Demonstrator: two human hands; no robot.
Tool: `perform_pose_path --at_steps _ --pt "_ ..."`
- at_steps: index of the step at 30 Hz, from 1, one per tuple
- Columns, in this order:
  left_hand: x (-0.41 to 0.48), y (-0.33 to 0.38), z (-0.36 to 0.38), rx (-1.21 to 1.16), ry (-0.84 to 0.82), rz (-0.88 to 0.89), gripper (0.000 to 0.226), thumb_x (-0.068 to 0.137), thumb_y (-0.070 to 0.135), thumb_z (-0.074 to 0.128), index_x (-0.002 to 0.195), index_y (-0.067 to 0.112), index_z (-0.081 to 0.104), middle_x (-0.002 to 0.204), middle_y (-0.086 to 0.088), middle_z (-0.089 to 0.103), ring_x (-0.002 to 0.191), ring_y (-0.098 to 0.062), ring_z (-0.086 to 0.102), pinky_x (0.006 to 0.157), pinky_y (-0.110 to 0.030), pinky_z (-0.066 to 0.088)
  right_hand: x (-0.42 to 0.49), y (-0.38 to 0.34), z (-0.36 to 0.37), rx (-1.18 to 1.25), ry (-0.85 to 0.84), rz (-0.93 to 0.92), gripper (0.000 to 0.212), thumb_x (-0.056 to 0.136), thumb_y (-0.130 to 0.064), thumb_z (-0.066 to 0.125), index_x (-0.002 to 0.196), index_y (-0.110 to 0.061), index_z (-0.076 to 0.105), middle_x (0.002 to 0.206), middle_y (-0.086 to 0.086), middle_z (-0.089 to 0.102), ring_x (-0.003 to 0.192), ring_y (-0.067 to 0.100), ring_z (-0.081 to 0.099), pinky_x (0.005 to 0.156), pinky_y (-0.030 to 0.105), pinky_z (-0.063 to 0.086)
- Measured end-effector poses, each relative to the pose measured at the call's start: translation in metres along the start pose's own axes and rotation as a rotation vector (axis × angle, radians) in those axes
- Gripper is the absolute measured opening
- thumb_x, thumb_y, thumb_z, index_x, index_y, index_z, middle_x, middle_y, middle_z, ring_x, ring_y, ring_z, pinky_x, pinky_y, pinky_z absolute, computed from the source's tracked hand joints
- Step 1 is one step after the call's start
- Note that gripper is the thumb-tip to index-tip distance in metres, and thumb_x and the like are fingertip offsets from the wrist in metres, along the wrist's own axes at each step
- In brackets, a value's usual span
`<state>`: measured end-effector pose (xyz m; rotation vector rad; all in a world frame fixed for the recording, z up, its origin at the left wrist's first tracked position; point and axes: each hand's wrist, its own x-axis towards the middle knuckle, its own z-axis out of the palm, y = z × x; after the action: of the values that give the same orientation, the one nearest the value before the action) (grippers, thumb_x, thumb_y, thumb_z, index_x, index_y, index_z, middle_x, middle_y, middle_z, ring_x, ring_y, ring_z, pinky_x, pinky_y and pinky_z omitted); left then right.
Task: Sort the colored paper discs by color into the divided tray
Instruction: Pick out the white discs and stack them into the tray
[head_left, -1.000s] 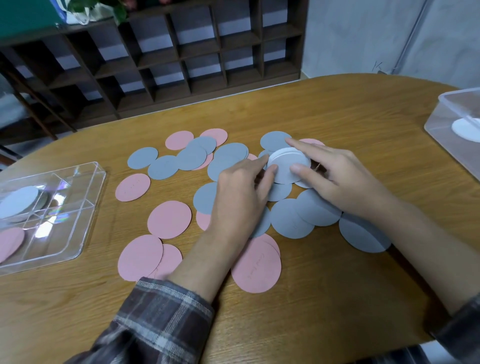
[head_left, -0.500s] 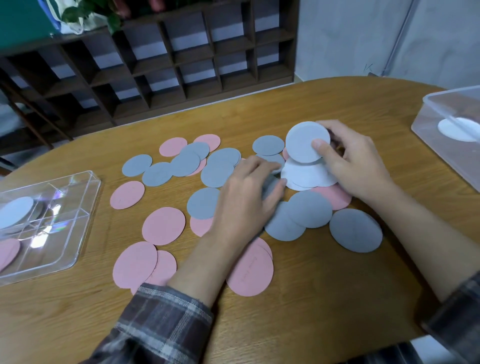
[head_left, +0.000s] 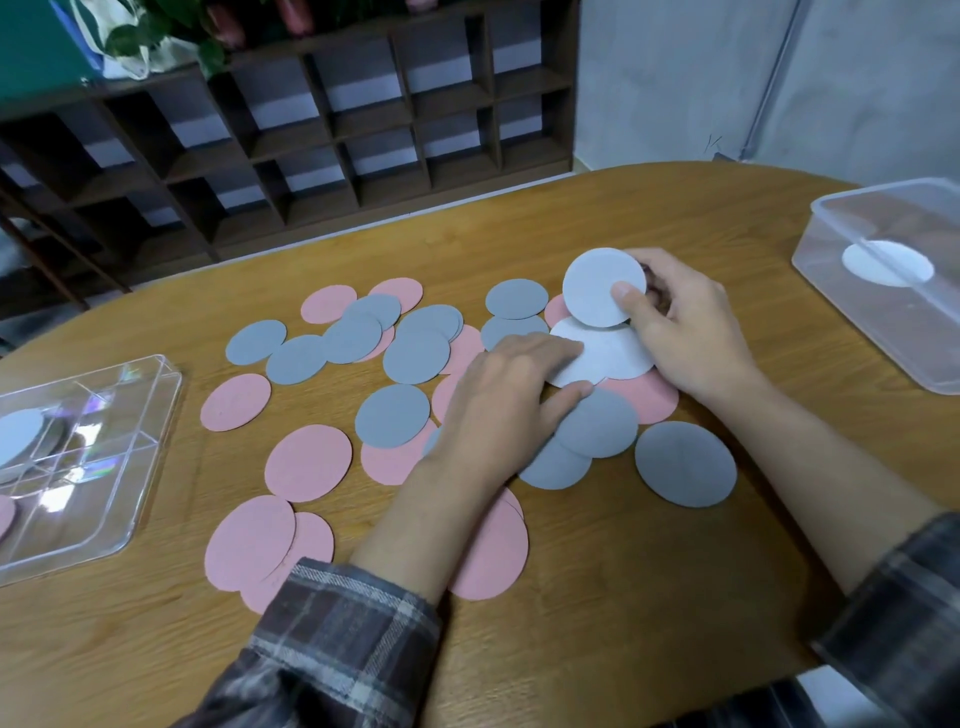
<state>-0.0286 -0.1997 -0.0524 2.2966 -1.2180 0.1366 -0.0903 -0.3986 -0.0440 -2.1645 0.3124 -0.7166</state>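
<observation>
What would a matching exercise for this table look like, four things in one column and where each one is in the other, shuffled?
1 divided tray
2 clear tub
3 raised white disc
4 white disc on the pile

A far right of the table
B touched by the left hand
C far left of the table
D pinched by the right hand

Pairs: 1-C, 2-A, 3-D, 4-B

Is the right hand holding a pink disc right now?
No, the right hand pinches a white disc, with its thumb pressed on the disc's face.
</observation>
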Motion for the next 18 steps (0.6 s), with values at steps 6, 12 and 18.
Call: perform_pose_path --at_steps 6,12,18 --pt "-0.004 -0.002 0.003 0.020 0.132 0.078 0.022 0.104 0.030 0.059 0.109 0.016 0.075 0.104 0.002 0.077 0.102 -0.025 0.066 0.079 -0.046 0.054 0.000 -0.002 0.001 -0.005 0.004 -0.007 0.030 0.102 -0.021 0.058 0.131 -0.027 0.065 0.106 -0.002 0.071 0.090 0.022 0.061 0.083 0.043 0.053" --pt "-0.005 -0.013 0.000 -0.028 0.355 0.057 0.022 0.108 0.021 0.054 0.101 0.012 0.073 0.095 -0.001 0.070 0.087 -0.026 0.054 0.078 -0.041 0.048 -0.003 -0.003 0.003 0.027 -0.055 -0.040 0.045 0.103 -0.025 0.058 0.145 -0.039 0.056 0.106 -0.008 0.072 0.083 0.030 0.064 0.084 0.045 0.054" --pt "-0.006 -0.009 -0.007 -0.147 0.425 -0.031 0.015 0.106 0.012 0.055 0.105 0.009 0.070 0.095 -0.001 0.068 0.085 -0.017 0.060 0.075 -0.034 0.049 -0.007 -0.009 0.006 0.020 -0.116 -0.057 0.045 0.105 -0.027 0.055 0.146 -0.046 0.053 0.081 0.002 0.068 0.078 0.042 0.059 0.074 0.051 0.052"
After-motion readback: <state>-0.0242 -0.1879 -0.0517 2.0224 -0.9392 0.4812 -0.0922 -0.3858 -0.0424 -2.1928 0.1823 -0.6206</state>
